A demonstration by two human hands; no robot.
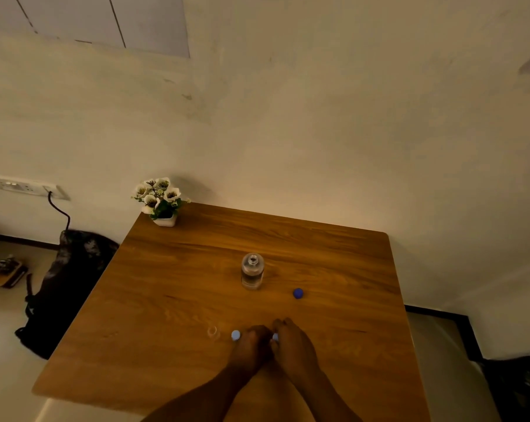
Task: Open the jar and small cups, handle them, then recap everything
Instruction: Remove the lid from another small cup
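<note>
A clear glass jar (252, 271) stands uncapped in the middle of the wooden table (166, 300). Its dark blue cap (298, 293) lies to its right on the tabletop. Near the front, a small clear cup (212, 332) stands open, with a pale blue lid (235, 335) lying just right of it. My left hand (253, 345) and my right hand (292, 342) are pressed together around a second small cup, which is mostly hidden; only a bit of its pale blue lid (275, 337) shows between the fingers.
A small white pot of white flowers (160, 201) stands at the table's far left corner. A dark bag (66, 287) leans on the floor left of the table, below a wall socket with a cable. The wall runs right behind the table.
</note>
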